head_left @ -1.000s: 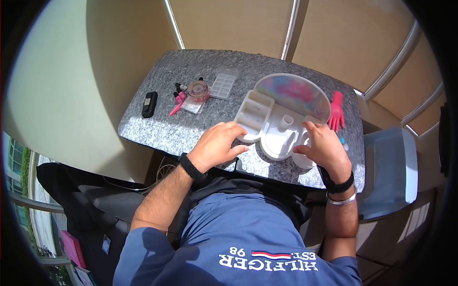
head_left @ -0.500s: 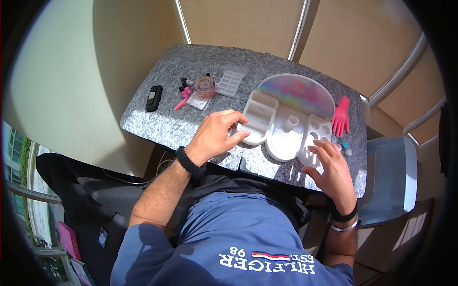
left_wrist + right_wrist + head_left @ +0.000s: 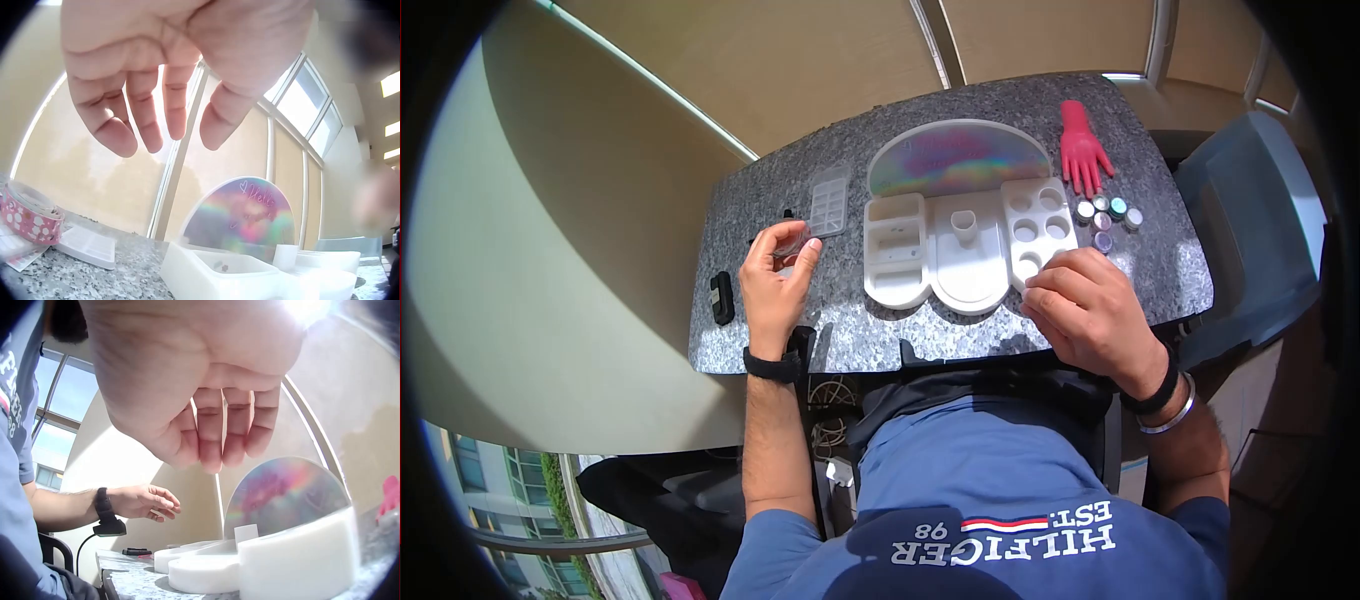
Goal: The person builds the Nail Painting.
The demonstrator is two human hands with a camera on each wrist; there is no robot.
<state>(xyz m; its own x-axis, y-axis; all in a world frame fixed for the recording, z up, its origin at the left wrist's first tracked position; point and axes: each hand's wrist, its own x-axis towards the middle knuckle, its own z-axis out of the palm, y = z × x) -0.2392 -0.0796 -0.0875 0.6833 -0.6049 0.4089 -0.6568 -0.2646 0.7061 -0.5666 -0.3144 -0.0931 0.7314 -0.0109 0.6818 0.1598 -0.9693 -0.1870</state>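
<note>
A white organizer tray (image 3: 998, 290) with rectangular compartments, a round-ended middle section with a short tube, and round holes stands on the table. Behind it rises a shiny rainbow-coloured half-round panel (image 3: 960, 160). Left of the tray, my left hand (image 3: 775, 290) hovers with bent, spread fingers and holds nothing. Close by it lie a clear compartment box (image 3: 830, 200) and, in the left wrist view, a roll of pink flowered tape (image 3: 39, 226). My right hand (image 3: 1095, 318) is over the tray's front right corner, fingers hanging loosely and the palm empty in the right wrist view.
A pink model hand (image 3: 1085, 155) lies at the back right, with several small round jars (image 3: 1103, 222) in front of it. A black case (image 3: 721, 298) rests near the left edge of the speckled table (image 3: 850, 335). Beyond the right edge stands a blue-grey chair (image 3: 1250, 220).
My left hand has left the tray's left side and moved left toward the tape and clear box. The right hand stays by the tray's right section, fingers drawn closer together. The head view has shifted.
</note>
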